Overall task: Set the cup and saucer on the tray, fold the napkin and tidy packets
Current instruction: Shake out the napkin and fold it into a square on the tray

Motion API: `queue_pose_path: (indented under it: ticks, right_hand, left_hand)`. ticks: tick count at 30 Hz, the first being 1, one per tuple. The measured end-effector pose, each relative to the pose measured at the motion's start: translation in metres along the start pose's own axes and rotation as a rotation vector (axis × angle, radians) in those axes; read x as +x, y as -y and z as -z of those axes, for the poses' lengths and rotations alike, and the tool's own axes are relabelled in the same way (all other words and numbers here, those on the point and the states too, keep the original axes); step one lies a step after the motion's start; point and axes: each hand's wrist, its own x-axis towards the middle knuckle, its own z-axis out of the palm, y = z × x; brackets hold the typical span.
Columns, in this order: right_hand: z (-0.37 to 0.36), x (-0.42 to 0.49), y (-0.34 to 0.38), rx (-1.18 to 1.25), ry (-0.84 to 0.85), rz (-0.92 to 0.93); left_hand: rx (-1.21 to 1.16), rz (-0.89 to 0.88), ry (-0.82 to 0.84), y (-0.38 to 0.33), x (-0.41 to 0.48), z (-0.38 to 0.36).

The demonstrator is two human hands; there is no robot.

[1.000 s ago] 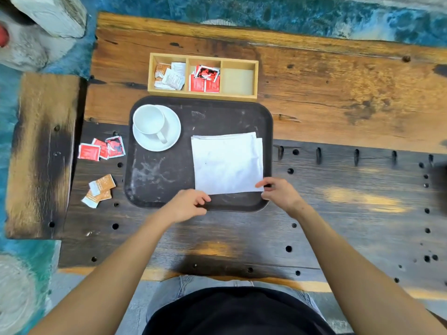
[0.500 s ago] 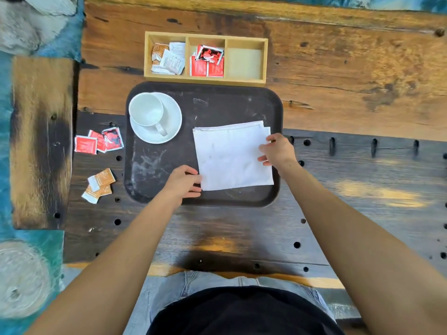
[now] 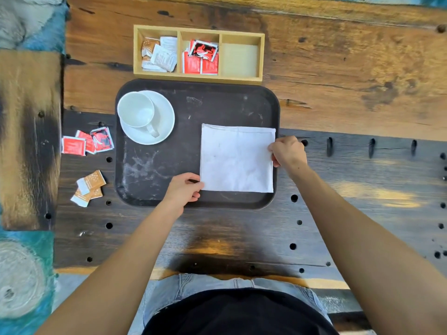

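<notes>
A dark tray (image 3: 169, 165) lies on the wooden table. On its far left corner a white cup (image 3: 136, 109) stands on a white saucer (image 3: 163, 117). A folded white napkin (image 3: 235, 158) lies flat on the tray's right half. My left hand (image 3: 185, 191) pinches the napkin's near left corner. My right hand (image 3: 286, 151) grips its right edge. Red packets (image 3: 87, 142) and orange packets (image 3: 89, 187) lie loose on the table left of the tray.
A wooden three-part box (image 3: 198, 54) stands just beyond the tray: white and brown packets in the left part, red ones in the middle, the right part bare. A separate wooden plank (image 3: 26, 141) lies at far left. Holes dot the dark tabletop.
My right hand has moved from the napkin's near right corner up along its right edge. My left hand stays at the near left corner. The napkin now lies squarer and flatter.
</notes>
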Motion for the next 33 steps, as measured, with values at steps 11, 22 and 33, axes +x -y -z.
queue_pose_path:
  ticks: [11, 22, 33]
  right_hand:
    - [0.005, -0.033, -0.031, -0.126, -0.107, 0.162]
    - [-0.041, -0.096, -0.089, 0.283, 0.234, -0.237]
    - [-0.041, -0.093, -0.039, -0.212, 0.207, 0.123]
  left_hand:
    - [0.001, -0.016, 0.019, 0.007, -0.014, 0.0]
    - [-0.158, -0.056, -0.025, 0.019, -0.015, -0.008]
    - [-0.399, -0.062, -0.398, -0.01, 0.011, 0.038]
